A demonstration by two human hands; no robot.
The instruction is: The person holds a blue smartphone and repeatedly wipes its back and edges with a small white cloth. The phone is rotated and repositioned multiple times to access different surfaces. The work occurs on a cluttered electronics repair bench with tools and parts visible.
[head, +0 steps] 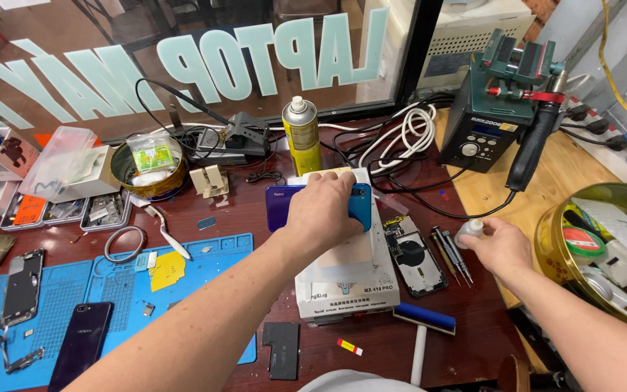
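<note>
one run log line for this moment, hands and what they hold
left hand: pressing blue phone flat on white heating plate machine | right hand: gripping small white bottle on table
</note>
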